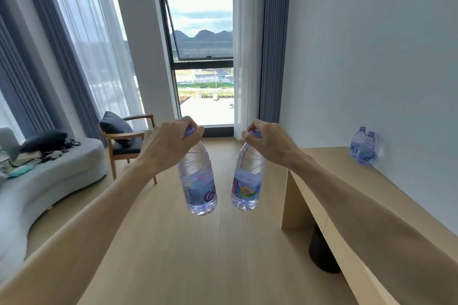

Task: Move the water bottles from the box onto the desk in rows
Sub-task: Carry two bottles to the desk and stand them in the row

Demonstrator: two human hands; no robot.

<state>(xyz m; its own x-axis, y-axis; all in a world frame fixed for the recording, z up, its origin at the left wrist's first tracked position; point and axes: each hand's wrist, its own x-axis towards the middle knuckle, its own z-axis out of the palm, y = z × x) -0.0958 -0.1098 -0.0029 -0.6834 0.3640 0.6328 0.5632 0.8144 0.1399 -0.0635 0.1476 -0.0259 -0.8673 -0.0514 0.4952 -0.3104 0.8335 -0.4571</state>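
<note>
My left hand [168,142] grips a clear water bottle [197,181] by its purple cap, and the bottle hangs above the wooden floor. My right hand [269,143] grips a second water bottle [246,181] the same way, just to the right of the first. Both hang in mid-air, left of the light wooden desk [347,181]. Two more bottles [363,147] stand upright and close together at the desk's far end, against the wall. The box is out of view.
A grey sofa [49,181] with cushions and loose items runs along the left. A wooden armchair [128,141] stands by the window. A dark round leg [322,252] stands under the desk. A white wall borders the desk on the right.
</note>
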